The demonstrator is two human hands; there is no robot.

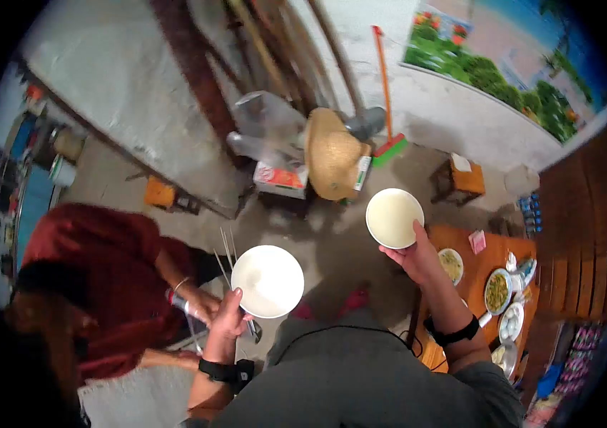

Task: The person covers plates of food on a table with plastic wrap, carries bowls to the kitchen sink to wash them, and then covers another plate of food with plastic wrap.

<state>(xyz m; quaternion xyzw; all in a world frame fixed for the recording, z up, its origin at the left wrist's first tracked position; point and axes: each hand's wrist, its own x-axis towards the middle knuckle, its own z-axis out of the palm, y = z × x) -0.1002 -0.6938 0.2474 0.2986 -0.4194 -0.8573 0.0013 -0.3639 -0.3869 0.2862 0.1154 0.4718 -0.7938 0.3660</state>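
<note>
Near mid-frame, a left bowl (267,282) and a right bowl (395,214), both held up

Left of centre, my left hand (228,317) grips the left bowl at its lower-left rim, thumb at the edge. Above and right of centre, my right hand (415,258) grips the right bowl at its lower-right side, thumb on the rim and fingers beneath. With each held at one side only, I judge that a slack thumb or a turned wrist could tip either bowl toward its far side. A knock is the other likely cause: a co-worker's hand (205,307) is just beside my left one, and my right forearm (440,289) passes close by a plate (451,265) on the wooden table (474,285). Whether either bowl holds anything, I can't tell. Both mouths face up toward my head camera. Their round rims give no long axis; each bowl's central axis runs roughly upright through its mouth.
</note>
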